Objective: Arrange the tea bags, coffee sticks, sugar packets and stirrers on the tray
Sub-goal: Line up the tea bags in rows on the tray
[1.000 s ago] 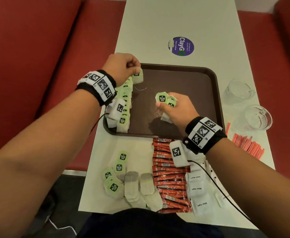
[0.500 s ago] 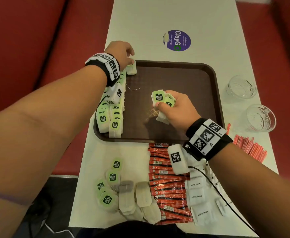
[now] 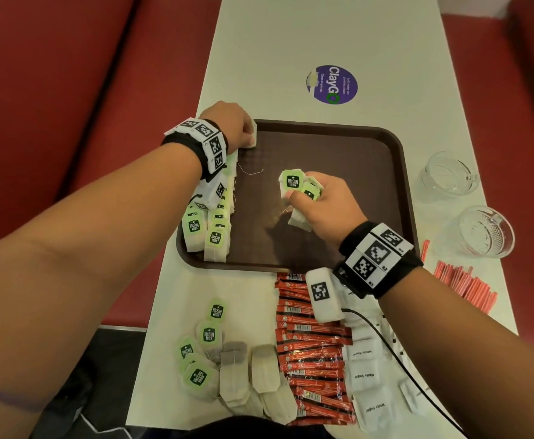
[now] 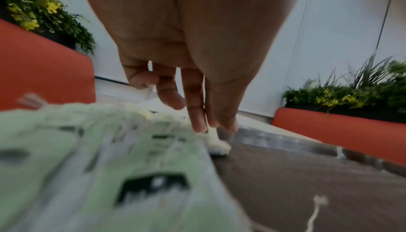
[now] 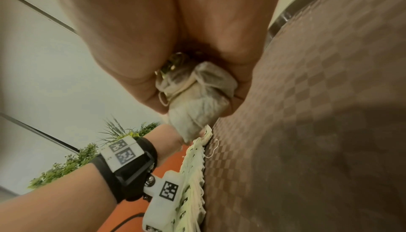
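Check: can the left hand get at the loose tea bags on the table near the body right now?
Probably, but not at once. Nothing blocks the loose tea bags, but the left hand is at the tray's far corner, fingers on a tea bag; it must let go first.

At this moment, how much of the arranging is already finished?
Done: a row of tea bags along the tray edge. In hand: left hand sets one bag; right hand holds several. Left: loose tea bags, coffee sticks, sugar packets, stirrers.
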`<state>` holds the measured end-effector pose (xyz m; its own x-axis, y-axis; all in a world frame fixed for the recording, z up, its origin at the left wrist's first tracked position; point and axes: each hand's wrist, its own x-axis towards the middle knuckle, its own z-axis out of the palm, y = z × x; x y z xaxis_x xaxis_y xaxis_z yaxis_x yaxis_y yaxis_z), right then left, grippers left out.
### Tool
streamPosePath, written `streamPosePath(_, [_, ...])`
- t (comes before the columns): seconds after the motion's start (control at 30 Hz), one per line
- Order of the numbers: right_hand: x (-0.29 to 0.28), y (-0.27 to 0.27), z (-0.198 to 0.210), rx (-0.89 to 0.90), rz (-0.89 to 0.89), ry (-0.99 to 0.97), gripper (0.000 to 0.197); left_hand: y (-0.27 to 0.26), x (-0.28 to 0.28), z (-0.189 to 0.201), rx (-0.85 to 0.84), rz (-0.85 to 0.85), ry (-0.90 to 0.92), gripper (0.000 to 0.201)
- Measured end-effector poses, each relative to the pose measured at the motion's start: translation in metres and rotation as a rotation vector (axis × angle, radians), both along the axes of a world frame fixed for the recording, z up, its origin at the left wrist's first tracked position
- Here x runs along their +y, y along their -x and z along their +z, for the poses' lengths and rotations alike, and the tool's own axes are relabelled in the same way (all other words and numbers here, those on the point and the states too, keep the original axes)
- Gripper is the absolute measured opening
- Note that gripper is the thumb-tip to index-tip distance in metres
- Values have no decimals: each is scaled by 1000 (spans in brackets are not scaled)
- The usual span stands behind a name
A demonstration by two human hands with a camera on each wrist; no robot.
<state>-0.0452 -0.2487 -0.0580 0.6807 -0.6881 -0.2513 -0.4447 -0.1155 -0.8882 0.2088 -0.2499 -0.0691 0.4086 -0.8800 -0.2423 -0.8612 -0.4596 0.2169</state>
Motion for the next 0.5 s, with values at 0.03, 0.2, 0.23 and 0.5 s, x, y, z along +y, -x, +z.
streamPosePath(0.03, [-1, -1, 1, 5, 6, 8, 8, 3, 3, 6, 20, -1, 54, 26])
streamPosePath(0.2, [-6, -7, 3, -9, 3, 48, 9, 32, 29, 48, 299, -59, 269, 34])
streamPosePath(0.23, [-7, -9, 4, -12, 3, 54, 9, 38, 36, 54, 382, -84, 274, 35])
streamPosePath(0.5, [-9, -17, 3, -27, 18, 93, 14, 52, 61, 51, 434, -258, 268, 3])
